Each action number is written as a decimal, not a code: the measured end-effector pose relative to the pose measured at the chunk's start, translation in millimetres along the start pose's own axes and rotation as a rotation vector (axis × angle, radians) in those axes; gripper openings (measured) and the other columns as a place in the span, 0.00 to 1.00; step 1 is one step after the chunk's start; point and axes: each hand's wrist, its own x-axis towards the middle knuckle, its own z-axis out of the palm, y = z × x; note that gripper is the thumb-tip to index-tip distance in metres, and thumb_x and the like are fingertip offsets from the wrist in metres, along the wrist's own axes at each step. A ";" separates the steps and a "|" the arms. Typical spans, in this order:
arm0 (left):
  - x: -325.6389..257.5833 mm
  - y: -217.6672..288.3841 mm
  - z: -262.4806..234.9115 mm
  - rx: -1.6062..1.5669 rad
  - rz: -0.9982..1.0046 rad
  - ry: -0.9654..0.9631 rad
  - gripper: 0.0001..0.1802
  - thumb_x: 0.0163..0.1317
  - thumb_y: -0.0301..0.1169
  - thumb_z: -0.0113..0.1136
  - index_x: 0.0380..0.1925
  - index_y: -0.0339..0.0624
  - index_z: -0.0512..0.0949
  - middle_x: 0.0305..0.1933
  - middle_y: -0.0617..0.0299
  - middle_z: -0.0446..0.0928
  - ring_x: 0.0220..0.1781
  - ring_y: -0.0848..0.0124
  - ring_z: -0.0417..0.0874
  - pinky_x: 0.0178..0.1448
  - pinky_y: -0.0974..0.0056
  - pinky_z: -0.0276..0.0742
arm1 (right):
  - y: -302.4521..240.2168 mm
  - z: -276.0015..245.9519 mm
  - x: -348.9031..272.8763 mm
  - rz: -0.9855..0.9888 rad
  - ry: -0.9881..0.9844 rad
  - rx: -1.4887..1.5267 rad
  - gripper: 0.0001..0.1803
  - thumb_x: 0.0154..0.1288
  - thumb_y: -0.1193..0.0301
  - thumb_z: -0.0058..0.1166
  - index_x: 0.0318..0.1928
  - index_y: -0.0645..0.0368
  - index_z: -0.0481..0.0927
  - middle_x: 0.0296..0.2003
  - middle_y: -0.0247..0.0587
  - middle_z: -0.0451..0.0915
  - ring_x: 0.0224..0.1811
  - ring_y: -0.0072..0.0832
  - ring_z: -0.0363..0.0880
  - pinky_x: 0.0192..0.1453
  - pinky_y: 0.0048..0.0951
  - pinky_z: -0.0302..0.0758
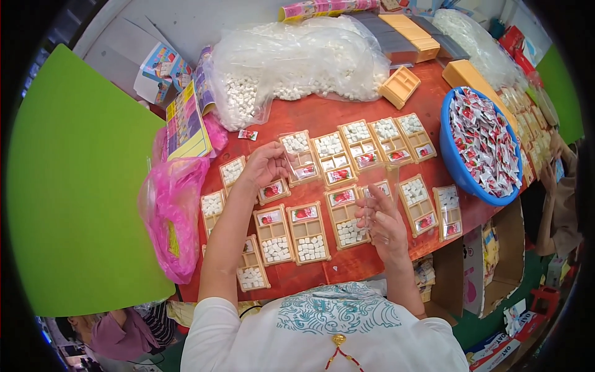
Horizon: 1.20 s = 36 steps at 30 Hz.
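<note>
My left hand [268, 163] pinches the edge of a clear plastic cover [287, 147] at a beige compartment tray [303, 173] in the back row. That tray holds small white cubes and a red-and-white sachet. My right hand [385, 224] is curled around thin clear plastic pieces [370, 218], hard to make out, above a front-row tray [351, 234]. Under my left forearm, more trays are partly hidden. Similar filled trays stand in two rows, among them one with cubes toward me [311, 248] and one at the right end [447, 212].
Behind the trays lies a large clear bag of white cubes [297, 62]. A blue basin [447, 146] full of sachets stands at right. Pink plastic bags [176, 211] lie at left, beside a green board [87, 186]. Another person's hand [550, 173] is at far right.
</note>
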 end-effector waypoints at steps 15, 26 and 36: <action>-15.8 14.5 21.8 0.557 -0.035 0.341 0.13 0.66 0.33 0.43 0.45 0.36 0.68 0.27 0.52 0.76 0.18 0.67 0.79 0.15 0.67 0.72 | -1.7 4.6 -1.9 -0.001 -0.011 -0.019 0.37 0.60 0.64 0.52 0.68 0.61 0.58 0.53 0.49 0.71 0.49 0.29 0.75 0.50 0.28 0.74; 8.0 -21.0 45.4 1.711 0.624 0.505 0.31 0.63 0.45 0.48 0.63 0.42 0.63 0.64 0.38 0.63 0.66 0.44 0.63 0.67 0.49 0.60 | -2.8 12.3 -1.7 -0.001 -0.029 -0.095 0.39 0.59 0.61 0.53 0.68 0.63 0.56 0.52 0.51 0.70 0.48 0.29 0.74 0.50 0.28 0.73; 18.3 -53.0 58.8 1.929 0.277 0.415 0.42 0.64 0.54 0.45 0.71 0.44 0.48 0.75 0.42 0.41 0.75 0.39 0.38 0.71 0.34 0.38 | -3.3 11.9 -0.2 0.035 -0.019 -0.158 0.43 0.58 0.58 0.54 0.69 0.65 0.54 0.53 0.51 0.69 0.49 0.29 0.72 0.51 0.27 0.72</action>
